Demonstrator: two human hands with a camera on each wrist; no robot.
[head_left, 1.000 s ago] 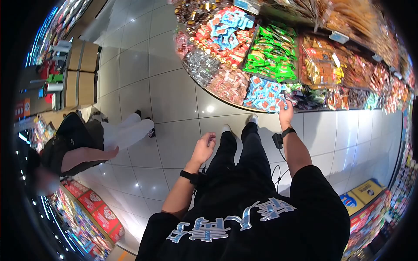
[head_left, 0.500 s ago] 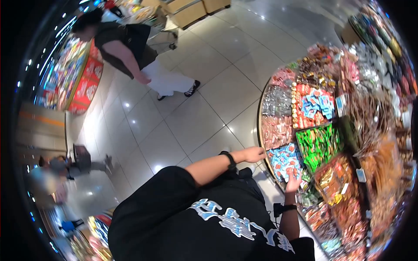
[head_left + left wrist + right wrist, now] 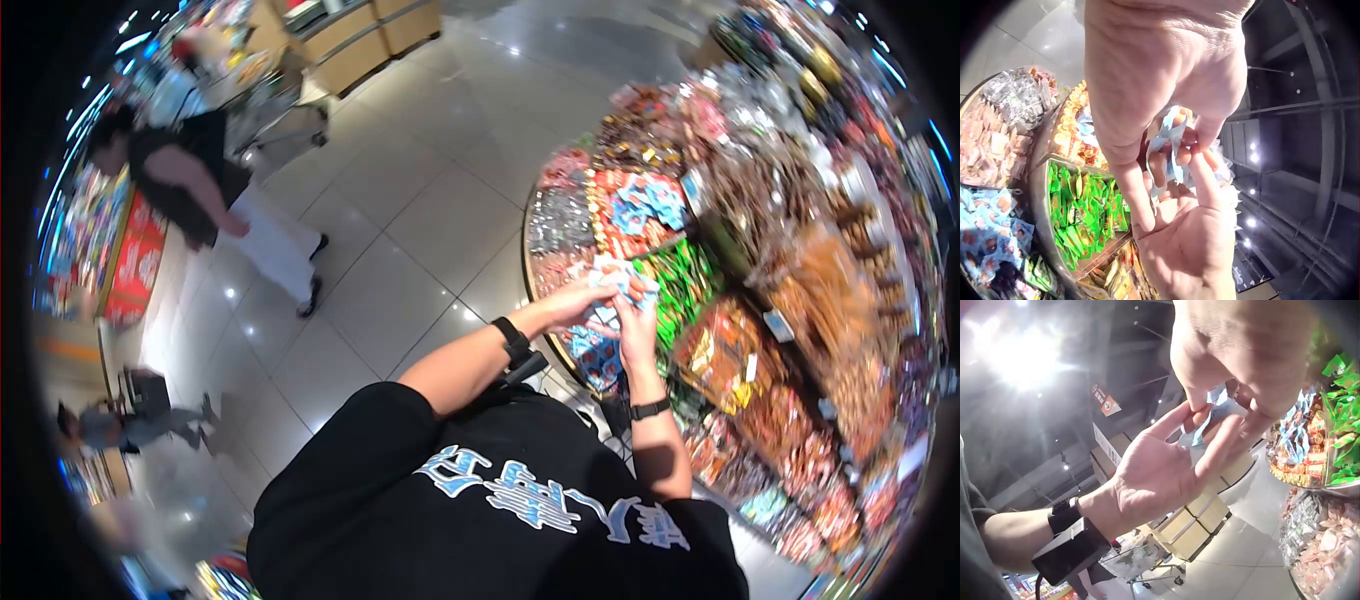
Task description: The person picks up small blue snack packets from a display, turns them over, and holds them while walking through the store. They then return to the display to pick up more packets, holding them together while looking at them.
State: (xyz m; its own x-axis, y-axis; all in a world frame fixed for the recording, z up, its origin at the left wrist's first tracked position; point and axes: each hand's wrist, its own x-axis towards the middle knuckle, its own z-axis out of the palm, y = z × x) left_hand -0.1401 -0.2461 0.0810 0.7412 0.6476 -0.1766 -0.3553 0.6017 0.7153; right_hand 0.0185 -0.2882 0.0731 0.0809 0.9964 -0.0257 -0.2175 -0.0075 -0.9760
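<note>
both hands have come together since half a second ago: the left hand (image 3: pixel 575 305), then by the rim with nothing visible in it, now meets the right hand (image 3: pixel 636 342), and a small clutch of blue-and-white packets (image 3: pixel 638 284) is up between them. at the far left the person in white trousers (image 3: pixel 265 255) appears further toward the edge of the view, well apart and unlikely to interfere.

next comes the curved rim of the display stand (image 3: pixel 527 240). a black box (image 3: pixel 1072 550) with a cable sits on the left wrist; the cable might catch on that edge if the arm swings low.

the left hand's thumb and fingers pinch the packets from one side, narrow and close together; how many are held cannot be told. slick wrappers under a fingertip grip could slide out, probably onto the heap of matching blue packets (image 3: pixel 598 362) below, or past the rim to the floor. the right hand pinches the same clutch, so pulling against the left could tear a wrapper or spring one loose.

further right lie the green packets (image 3: pixel 685 280); one dropped that way would land in the wrong bin.
</note>
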